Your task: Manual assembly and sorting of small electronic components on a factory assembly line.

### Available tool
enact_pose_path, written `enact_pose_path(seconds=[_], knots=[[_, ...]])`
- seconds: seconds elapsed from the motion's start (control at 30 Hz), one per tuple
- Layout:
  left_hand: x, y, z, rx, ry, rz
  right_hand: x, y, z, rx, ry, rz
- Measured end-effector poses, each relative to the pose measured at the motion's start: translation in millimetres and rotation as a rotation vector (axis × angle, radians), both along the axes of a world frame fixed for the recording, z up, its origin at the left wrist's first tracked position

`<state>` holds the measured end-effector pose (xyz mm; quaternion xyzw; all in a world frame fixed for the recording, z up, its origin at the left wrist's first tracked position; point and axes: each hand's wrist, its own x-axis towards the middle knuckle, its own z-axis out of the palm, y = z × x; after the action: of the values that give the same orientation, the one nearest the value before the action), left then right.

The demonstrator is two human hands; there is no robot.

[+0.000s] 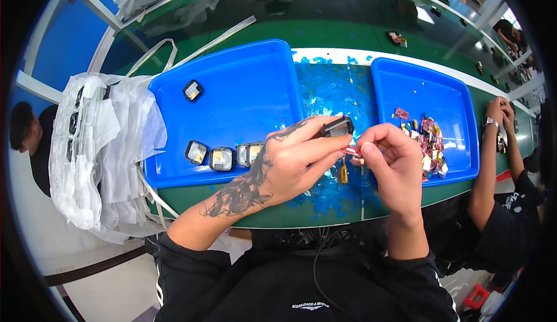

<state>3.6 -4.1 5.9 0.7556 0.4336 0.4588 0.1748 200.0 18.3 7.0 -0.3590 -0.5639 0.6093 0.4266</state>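
Note:
My left hand (296,162) is closed round a small black square case (338,127), holding it up over the table between the two blue trays. With thumb and forefinger pinched, my right hand (391,159) grips a small red circuit board (350,150) close to the left fingertips. A yellow part (344,174) hangs just below the board; how it is attached is too small to tell. In the left blue tray (232,84) lie several black cases with pale tops, among them one case (221,159) near my left wrist.
The right blue tray (423,78) holds a heap of small red boards and yellow parts (429,148). Blue film scraps (325,90) litter the green table. White plastic sheets (110,148) hang at the left. A co-worker's arms (490,148) are at the right, and another person sits far left.

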Motion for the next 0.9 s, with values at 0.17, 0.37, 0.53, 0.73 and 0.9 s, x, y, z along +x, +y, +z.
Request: enact_pose_path(seconds=[0.17, 0.37, 0.53, 0.73, 0.9], knots=[[-2, -4, 7, -0.383, -0.130, -0.049, 3, -4, 4, -0.014, -0.067, -0.010], [2, -6, 2, -0.777, -0.412, -0.137, -7, -10, -1, 0.009, -0.002, -0.099], [6, -4, 0, -0.772, -0.715, -0.177, -15, -8, -5, 0.171, -0.124, -0.181], [7, -4, -1, -0.739, -0.737, -0.216, -18, -8, -14, 0.220, -0.076, -0.233], [9, -4, -3, -0.700, -0.747, -0.218, -24, -7, -17, 0.278, -0.063, -0.325]])
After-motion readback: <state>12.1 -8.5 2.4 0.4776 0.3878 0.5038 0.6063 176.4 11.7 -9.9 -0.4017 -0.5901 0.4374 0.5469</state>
